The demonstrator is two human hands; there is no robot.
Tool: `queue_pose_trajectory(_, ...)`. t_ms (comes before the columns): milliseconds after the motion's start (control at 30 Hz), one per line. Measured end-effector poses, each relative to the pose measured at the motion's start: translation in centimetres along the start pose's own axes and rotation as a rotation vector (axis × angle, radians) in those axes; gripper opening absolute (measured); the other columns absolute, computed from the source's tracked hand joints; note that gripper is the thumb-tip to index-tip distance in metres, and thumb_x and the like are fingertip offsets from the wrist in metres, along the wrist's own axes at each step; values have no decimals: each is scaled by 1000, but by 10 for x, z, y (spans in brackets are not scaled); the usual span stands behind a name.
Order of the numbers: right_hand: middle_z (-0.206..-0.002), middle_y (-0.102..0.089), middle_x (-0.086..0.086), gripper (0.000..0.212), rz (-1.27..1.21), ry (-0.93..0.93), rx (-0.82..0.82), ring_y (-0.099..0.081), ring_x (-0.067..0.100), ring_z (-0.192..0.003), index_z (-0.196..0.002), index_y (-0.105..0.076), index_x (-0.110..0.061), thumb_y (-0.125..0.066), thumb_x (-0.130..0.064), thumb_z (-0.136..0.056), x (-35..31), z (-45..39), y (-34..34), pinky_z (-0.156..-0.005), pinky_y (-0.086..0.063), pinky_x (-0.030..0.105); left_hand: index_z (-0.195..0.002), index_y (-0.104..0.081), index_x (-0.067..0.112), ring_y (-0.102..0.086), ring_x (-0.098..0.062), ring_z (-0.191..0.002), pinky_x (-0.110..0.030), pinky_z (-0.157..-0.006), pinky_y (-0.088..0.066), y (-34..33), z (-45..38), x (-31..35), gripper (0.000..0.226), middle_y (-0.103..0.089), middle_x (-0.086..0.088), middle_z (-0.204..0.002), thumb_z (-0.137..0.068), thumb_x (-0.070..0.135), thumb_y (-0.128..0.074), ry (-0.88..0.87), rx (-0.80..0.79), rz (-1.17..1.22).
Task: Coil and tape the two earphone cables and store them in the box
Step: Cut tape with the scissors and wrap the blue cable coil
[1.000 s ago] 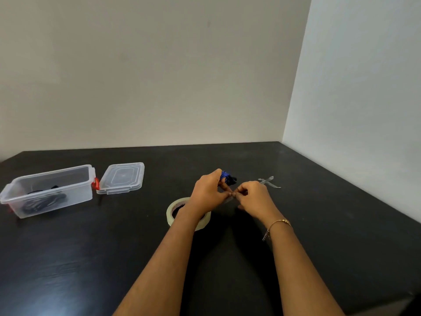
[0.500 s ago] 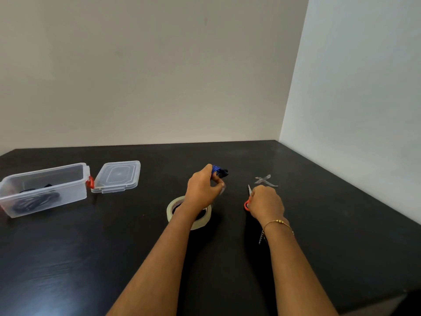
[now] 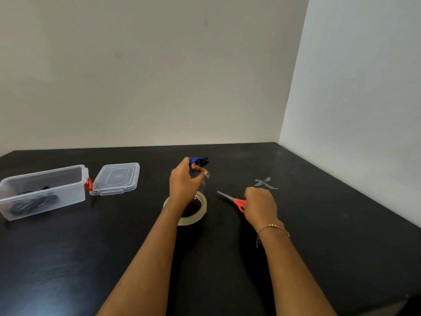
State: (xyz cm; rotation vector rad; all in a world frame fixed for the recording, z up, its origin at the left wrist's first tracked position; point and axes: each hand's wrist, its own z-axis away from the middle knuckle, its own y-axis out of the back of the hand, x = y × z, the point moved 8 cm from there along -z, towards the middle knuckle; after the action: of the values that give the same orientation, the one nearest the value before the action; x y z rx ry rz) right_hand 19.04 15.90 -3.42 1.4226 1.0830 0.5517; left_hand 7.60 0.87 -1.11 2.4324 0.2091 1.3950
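Note:
My left hand (image 3: 185,182) holds a coiled blue earphone cable (image 3: 197,161) above the table, with a clear strip of tape running from the fingers down toward the tape roll (image 3: 193,213) just below the wrist. To the right, my right hand (image 3: 260,205) grips the red handles of a pair of scissors (image 3: 232,200) whose blades point left along the table. A clear plastic box (image 3: 43,190) stands open at the far left, with a dark coiled cable (image 3: 32,205) inside.
The box's clear lid (image 3: 116,179) lies flat beside it, next to a red latch (image 3: 89,184). Crossed scraps of clear tape (image 3: 264,183) sit on the black table (image 3: 341,236) beyond my right hand. Walls close off the back and right sides.
My right hand left the cable, moved down to the right and took hold of the scissors. My left hand lifted the blue coil slightly, stretching tape from the roll.

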Motion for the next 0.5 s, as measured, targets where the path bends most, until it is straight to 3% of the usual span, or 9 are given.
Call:
queue_pose_trajectory(100, -115, -58, 16, 21, 4, 36, -66, -45, 32, -112, -112, -52, -4, -47, -12, -93, -5, -2, -6, -86, -40, 35, -87, -51, 9, -51, -6, -66, -16, -65, -44, 9, -4, 3, 19, -53, 6, -75, -80, 13, -68, -7, 49, 44)
queue_pose_trajectory(200, -119, -54, 16, 27, -26, 58, -174, -41, 33, -115, -120, -46, -6, -44, -10, -94, -7, -3, -15, -92, -39, 38, -92, -52, 12, -56, -11, -76, -19, -71, -46, 14, -6, 3, 21, -59, 0, -85, -80, 12, -68, 12, 65, 92)
queue_pose_trajectory(300, -115, -56, 16, 29, -139, 60, -226, -50, 29, -109, -122, -42, -7, -43, -6, -93, -7, -6, -20, -91, -44, 38, -94, -52, 12, -59, -15, -85, -20, -75, -47, 14, -6, 3, 22, -62, -4, -92, -79, 12, -68, 36, 61, 141)
queue_pose_trajectory(500, -107, -57, 6, 35, -318, 136, -274, -53, 15, -95, -125, -46, -15, -53, -18, -91, -16, -3, -19, -86, -42, 28, -95, -53, 12, -57, -14, -83, -22, -76, -47, 15, -6, 4, 21, -60, -4, -92, -80, 11, -68, 33, 65, 128)
